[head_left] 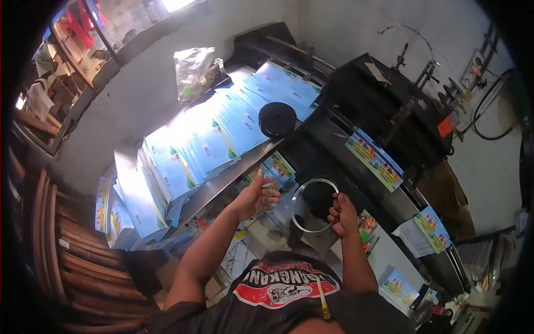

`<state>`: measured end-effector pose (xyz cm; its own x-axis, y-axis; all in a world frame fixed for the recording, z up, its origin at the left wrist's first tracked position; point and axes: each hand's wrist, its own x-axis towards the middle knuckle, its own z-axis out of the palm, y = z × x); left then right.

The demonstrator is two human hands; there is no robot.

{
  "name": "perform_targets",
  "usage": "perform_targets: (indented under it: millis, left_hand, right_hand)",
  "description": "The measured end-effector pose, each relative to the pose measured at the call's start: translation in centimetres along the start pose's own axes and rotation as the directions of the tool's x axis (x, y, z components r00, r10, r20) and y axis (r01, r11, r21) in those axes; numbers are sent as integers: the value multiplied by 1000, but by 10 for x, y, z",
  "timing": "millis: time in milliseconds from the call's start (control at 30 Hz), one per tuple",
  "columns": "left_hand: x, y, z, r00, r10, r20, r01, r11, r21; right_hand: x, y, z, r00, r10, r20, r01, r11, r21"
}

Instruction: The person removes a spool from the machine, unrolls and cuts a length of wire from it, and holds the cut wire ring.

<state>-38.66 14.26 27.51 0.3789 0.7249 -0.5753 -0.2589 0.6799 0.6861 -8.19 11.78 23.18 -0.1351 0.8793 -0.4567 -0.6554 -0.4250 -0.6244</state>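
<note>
My right hand is closed on the right side of a coil of thin, shiny wire, which hangs as a loop in front of my body. My left hand is held out to the left of the coil, apart from it, thumb raised and fingers spread, with nothing visible in it. Just beyond my left hand, small colourful printed booklets lie below the bench edge. Above them, a round black object rests at the edge of the stacked light-blue booklets.
A dark machine with a long rail stands at right, with colourful booklets along it. Wire spools and a power socket are by the wall. A clear plastic bag lies behind the stacks. Wooden slats stand at left.
</note>
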Motion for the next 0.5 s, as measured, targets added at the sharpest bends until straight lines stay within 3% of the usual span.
perform_targets:
  millis: [100, 167, 300, 333, 367, 400, 433, 467, 500]
  left_hand:
    - [-5, -24, 7, 999, 41, 14, -40, 998, -57]
    - [-12, -37, 7, 999, 39, -21, -38, 997, 68]
    - [-30, -50, 7, 998, 59, -10, -58, 990, 127]
    - [-26, -57, 7, 930, 302, -208, -241, 931, 274]
    - [-23, -62, 8, 766, 537, -353, -367, 816, 447]
    - [-29, -52, 16, 760, 542, -359, -371, 815, 445]
    - [-44, -29, 30, 481, 860, -173, -346, 367, 863]
    - [-56, -10, 42, 232, 953, 197, -96, -179, 979]
    - [-63, 4, 54, 228, 955, 187, -88, -171, 981]
  right_hand:
    - [-10, 14, -7, 999, 39, -20, -38, 999, 31]
    - [-15, 24, -9, 998, 69, -13, -68, 997, 46]
    - [-23, 32, 10, 994, 101, 51, -104, 992, 71]
    - [-25, 33, 16, 993, 105, 55, -109, 992, 67]
    - [-25, 32, 22, 994, 70, 89, -73, 997, 28]
    - [-24, 30, 29, 991, 35, 127, -34, 999, -11]
    - [-24, 28, 38, 990, 41, 134, -39, 999, -15]
    - [-25, 26, 46, 991, -25, 133, 40, 993, -110]
    - [-26, 23, 54, 986, -92, 140, 119, 972, -204]
